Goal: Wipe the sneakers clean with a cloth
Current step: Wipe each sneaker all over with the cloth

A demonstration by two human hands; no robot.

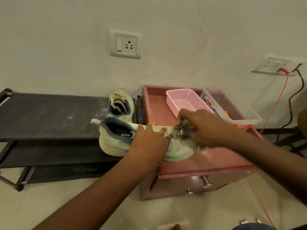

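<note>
At the centre of the frame the near sneaker, pale with a blue-grey collar, lies on its side, its toe on the pink cabinet's worktop and its heel out over the black shoe rack at left. The left hand grasps it across the middle, fingers over the laces. The right hand, blurred, clutches a bunched grey cloth pressed against the sneaker's forefoot. The far sneaker stands on the rack's top shelf, just behind. A pink basket and a clear plastic box sit side by side at the worktop's back, right of centre.
</note>
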